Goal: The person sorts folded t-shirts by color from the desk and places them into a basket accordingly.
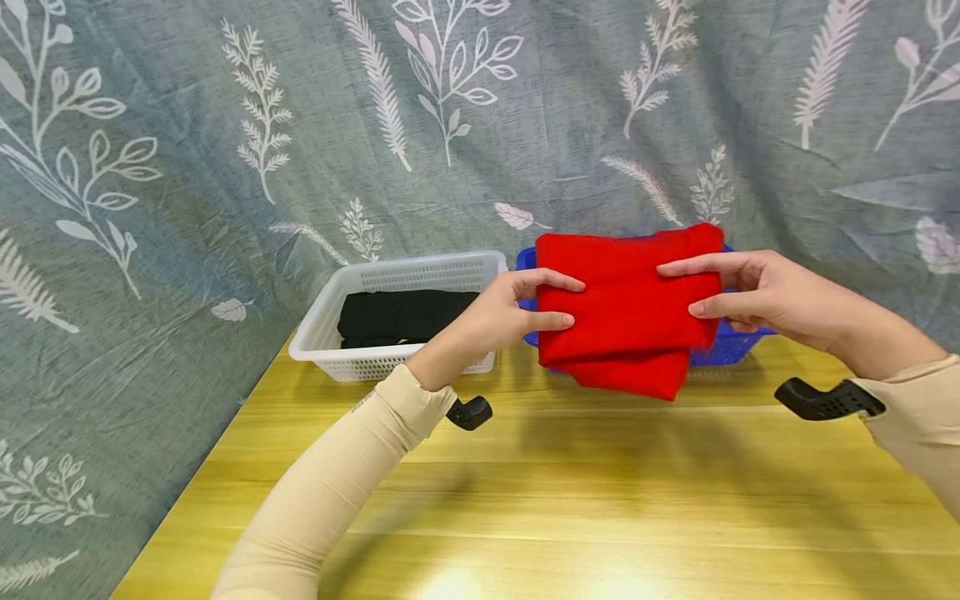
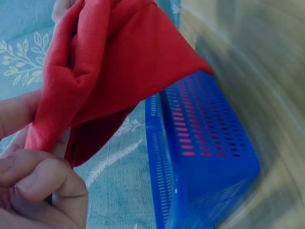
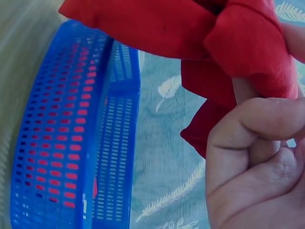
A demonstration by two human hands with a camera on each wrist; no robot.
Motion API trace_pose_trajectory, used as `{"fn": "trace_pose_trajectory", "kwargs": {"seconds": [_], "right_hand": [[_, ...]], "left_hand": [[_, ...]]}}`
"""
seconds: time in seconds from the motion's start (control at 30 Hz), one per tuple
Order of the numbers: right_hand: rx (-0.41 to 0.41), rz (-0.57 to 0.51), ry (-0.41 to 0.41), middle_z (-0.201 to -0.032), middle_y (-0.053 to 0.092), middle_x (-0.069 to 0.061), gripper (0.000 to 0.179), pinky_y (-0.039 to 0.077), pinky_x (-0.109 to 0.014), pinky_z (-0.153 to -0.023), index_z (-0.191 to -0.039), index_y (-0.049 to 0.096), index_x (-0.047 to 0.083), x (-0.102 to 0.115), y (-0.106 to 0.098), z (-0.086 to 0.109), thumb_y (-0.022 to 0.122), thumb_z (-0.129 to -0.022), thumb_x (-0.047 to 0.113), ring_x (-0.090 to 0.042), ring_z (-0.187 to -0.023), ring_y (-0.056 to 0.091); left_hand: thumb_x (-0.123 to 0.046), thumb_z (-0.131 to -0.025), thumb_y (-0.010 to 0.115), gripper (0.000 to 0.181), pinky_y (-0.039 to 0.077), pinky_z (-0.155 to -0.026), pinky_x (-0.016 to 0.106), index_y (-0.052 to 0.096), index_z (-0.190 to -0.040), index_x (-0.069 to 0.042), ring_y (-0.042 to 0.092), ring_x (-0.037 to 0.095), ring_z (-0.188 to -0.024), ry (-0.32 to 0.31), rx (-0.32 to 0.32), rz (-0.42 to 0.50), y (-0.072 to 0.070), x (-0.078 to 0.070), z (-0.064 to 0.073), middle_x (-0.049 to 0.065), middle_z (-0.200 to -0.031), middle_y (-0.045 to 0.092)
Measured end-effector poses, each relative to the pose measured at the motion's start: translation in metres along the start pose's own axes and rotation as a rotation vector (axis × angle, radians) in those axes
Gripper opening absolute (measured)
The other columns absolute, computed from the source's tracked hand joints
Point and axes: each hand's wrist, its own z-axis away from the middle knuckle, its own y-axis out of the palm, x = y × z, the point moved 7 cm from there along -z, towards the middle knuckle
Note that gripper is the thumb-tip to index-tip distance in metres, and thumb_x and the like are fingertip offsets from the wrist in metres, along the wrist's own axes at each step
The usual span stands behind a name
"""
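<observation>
A folded red cloth (image 1: 622, 308) hangs in the air between both hands, its lower layers drooping unevenly. My left hand (image 1: 510, 310) pinches its left edge with thumb and fingers. At the right edge, my right hand (image 1: 757, 292) grips it the same way. Behind and below the cloth stands a blue perforated basket (image 2: 209, 157), mostly covered by it in the head view. Through the slots of the basket's wall (image 3: 52, 143), something red shows inside. Whether the cloth is a garment cannot be made out.
Left of the blue basket stands a white perforated basket (image 1: 405, 265) with folded black cloth (image 1: 405, 315) in it. Both baskets are on a wooden table (image 1: 570, 500), close to a grey-green leaf-patterned curtain (image 1: 315, 125). A black wrist mount (image 1: 817, 400) juts from each sleeve.
</observation>
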Motion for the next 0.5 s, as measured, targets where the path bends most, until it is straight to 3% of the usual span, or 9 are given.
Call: {"fn": "trace_pose_trajectory", "kwargs": {"seconds": [0.13,0.2,0.37,0.5], "right_hand": [[-0.028,-0.023,0.014,-0.067,0.019,-0.003,0.053,0.034,-0.041,-0.054,-0.157,0.056,0.028,0.000,-0.007,-0.009,0.068,-0.106,0.014,-0.033,-0.060,0.025],[-0.038,-0.050,0.009,-0.067,0.019,-0.003,0.053,0.032,-0.043,-0.055,-0.155,0.058,0.029,-0.001,-0.010,-0.014,0.068,-0.106,0.012,-0.033,-0.060,0.025],[-0.078,-0.074,0.017,-0.065,0.025,0.004,0.052,0.034,-0.040,-0.057,-0.149,0.063,0.037,-0.007,-0.019,-0.027,0.067,-0.106,0.009,-0.030,-0.060,0.029],[-0.110,-0.082,0.031,-0.063,0.037,0.010,0.052,0.037,-0.037,-0.058,-0.148,0.063,0.037,-0.012,-0.027,-0.035,0.066,-0.106,0.008,-0.027,-0.059,0.030]], "left_hand": [[-0.020,-0.097,0.082,0.039,0.060,-0.091,0.035,0.075,-0.134,-0.027,0.071,0.020,-0.101,-0.006,-0.014,0.014,-0.004,0.000,-0.011,0.006,-0.111,0.074],[-0.019,-0.097,0.082,0.039,0.058,-0.086,0.034,0.075,-0.134,-0.027,0.069,0.020,-0.095,-0.007,-0.020,0.028,-0.005,0.000,-0.016,0.007,-0.109,0.074],[-0.019,-0.097,0.082,0.039,0.039,-0.059,0.026,0.075,-0.134,-0.028,0.045,0.016,-0.061,-0.025,-0.030,0.039,-0.008,0.000,-0.030,0.003,-0.092,0.070],[-0.020,-0.097,0.082,0.038,0.029,-0.054,0.027,0.075,-0.133,-0.030,0.027,0.015,-0.054,-0.029,-0.043,0.034,-0.008,0.002,-0.042,0.000,-0.079,0.062]]}}
